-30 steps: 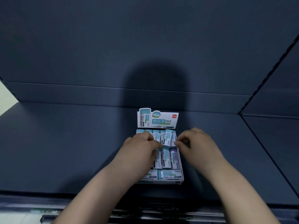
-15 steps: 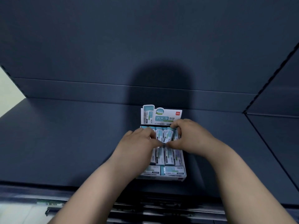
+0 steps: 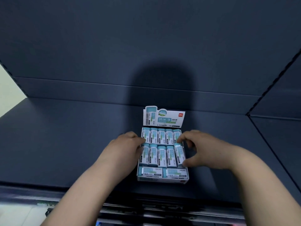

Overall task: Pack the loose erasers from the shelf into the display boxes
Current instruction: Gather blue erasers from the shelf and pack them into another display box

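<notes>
Display box (image 3: 162, 180) sits on the shelf (image 3: 65, 144), central, near the front edge. Erasers (image 3: 161, 154) fill it: two crosswise in the nearest row, then two rows of five lengthwise. Left hand (image 3: 125, 149), at the box's 9 o'clock, has curled fingers against the left wall; grip cannot be confirmed. Right hand (image 3: 203, 152), at 3 o'clock, pinches the end eraser (image 3: 179, 154) of the middle row between thumb and forefinger; that eraser sits slightly askew. Header card (image 3: 164, 118) stands at 12 o'clock.

Dark shelf (image 3: 65, 144), display box (image 3: 162, 179) on it
</notes>
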Motion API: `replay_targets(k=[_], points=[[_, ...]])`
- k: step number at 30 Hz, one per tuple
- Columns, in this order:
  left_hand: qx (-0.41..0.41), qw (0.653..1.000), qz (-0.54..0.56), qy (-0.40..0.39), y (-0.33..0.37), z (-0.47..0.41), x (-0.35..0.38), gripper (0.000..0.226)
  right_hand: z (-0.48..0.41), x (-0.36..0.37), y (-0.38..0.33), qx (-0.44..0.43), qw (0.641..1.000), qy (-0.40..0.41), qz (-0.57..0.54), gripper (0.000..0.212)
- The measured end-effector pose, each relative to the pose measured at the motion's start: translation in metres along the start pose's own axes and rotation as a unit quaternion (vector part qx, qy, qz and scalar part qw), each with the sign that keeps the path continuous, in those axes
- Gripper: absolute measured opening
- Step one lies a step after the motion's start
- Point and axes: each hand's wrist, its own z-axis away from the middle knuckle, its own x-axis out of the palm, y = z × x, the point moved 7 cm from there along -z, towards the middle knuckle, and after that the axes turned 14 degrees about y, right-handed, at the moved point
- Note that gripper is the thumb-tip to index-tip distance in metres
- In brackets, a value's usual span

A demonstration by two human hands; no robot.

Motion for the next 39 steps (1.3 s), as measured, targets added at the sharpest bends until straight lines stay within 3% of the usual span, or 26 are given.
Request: replay_targets(k=[8, 14, 18, 25, 35, 39], points=[[-0.008, 0.999, 0.039, -0.015, -0.001, 0.002, 0.003, 0.043, 0.004, 0.003, 0.003, 0.031, 0.999, 0.005, -0.015, 0.056], [0.041, 0.997, 0.07, -0.003, 0.019, 0.006, -0.001, 0.053, 0.006, 0.006, 0.0, 0.022, 0.998, 0.013, 0.052, 0.054], [0.097, 0.995, 0.037, -0.012, 0.036, 0.006, 0.003, 0.06, 0.009, 0.008, -0.004, 0.011, 0.998, 0.039, 0.055, 0.038], [0.145, 0.989, -0.017, 0.021, 0.049, 0.005, 0.005, 0.049, 0.011, 0.008, -0.012, -0.011, 0.998, 0.069, -0.011, 0.031], [0.098, 0.994, -0.046, -0.014, 0.012, 0.005, -0.005, 0.058, 0.008, 0.016, -0.018, -0.052, 0.994, 0.09, 0.022, 0.033], [0.109, 0.993, -0.039, -0.013, 0.018, 0.004, -0.003, 0.052, 0.008, 0.016, -0.007, -0.021, 0.997, 0.076, -0.02, 0.035]])
